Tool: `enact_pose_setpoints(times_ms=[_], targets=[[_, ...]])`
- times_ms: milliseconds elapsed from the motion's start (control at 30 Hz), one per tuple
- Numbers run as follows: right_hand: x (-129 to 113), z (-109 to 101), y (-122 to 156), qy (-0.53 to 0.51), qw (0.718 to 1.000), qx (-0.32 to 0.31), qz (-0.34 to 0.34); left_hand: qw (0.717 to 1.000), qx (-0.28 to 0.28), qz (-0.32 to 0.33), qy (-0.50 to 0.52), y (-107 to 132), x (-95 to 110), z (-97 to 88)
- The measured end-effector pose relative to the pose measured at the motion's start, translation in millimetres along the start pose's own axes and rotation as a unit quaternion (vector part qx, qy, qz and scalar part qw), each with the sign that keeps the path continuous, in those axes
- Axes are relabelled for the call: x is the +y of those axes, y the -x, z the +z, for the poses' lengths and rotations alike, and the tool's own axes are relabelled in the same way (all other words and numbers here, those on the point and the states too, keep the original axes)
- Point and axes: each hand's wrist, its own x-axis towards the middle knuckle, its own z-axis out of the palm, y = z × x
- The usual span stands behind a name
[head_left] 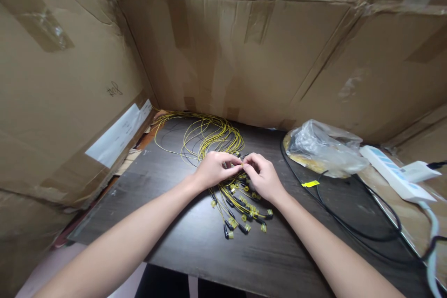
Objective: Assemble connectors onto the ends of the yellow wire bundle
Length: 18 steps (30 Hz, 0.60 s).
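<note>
Yellow cables (233,133) loop over a dark worktop (181,242), eleven o'clock from where the left hand (213,168) and right hand (262,178) meet, fingers (231,171) of both pinching a small yellow piece (242,164). Black connectors (242,228) lie at six o'clock, a white power strip (393,173) at three.

A dark wood-grain counter (190,244), yellow cables (223,134) that lay in loose loops toward its back, black connectors (226,231) with yellow caps (263,228) that spread over its middle, a crumpled clear bag (324,149) that sat at back right, a black cable (379,239) that looped along the right.
</note>
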Motion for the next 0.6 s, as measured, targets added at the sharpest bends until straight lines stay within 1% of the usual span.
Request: enact_pose_setpoints(times_ms=[233, 433, 600], targets=[[0.1, 0.2, -0.1, 0.016, 1.0, -0.013, 0.005, 1.0, 0.004, 0.007, 0.008, 0.5, -0.7, 0.0], [1.1, 0.7, -0.2, -0.002, 1.0, 0.003, -0.002, 1.0, -0.003, 0.011, -0.003, 0.1, -0.2, -0.2], [0.3, 1.2, -0.7, 0.021, 1.0, -0.011, -0.003, 1.0, -0.004, 0.013, -0.01, 0.7, -0.8, 0.1]])
